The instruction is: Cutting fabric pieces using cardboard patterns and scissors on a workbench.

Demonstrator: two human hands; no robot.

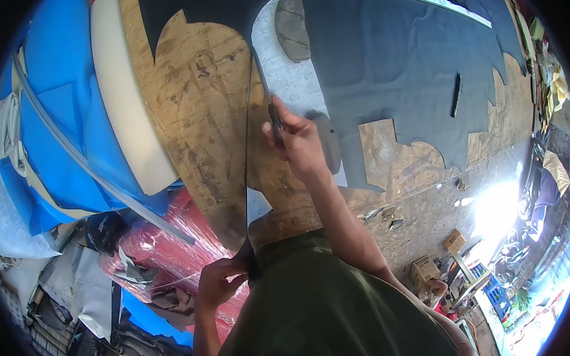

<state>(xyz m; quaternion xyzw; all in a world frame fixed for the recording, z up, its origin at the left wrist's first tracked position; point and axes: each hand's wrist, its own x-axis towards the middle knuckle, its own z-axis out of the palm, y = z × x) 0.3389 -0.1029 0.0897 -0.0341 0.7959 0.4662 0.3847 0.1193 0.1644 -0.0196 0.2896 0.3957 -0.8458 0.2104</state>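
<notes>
From where I stand, the place is crowded: blue sheeting (61, 80) and a long cream piece (122, 90) fill the left side, with a red plastic-wrapped bundle (156, 239) just below them, near the left hand (218, 283). Across the tabletop (195, 118) spreads a big dark sheet (389, 69), ragged along its edges, carrying a black pen (456, 95) and a pale straight strip (417, 2). A white scrap (257, 205) lies by the near edge. Two grey stones sit on the pale template (293, 81); the far stone (292, 29) is well ahead of the right hand (301, 143), while the near stone (327, 143) is right beside it, partly hidden by the wrist.

That template lies on the dark sheet, its long axis running away from the person, the curved far end leaning slightly left. The right hand pinches a dark-handled tool (274, 118) at the template's left edge (the handle points mostly away from the body). The left hand is curled beside a narrow dark strip (247, 141); whether it grips that, I can't tell.
</notes>
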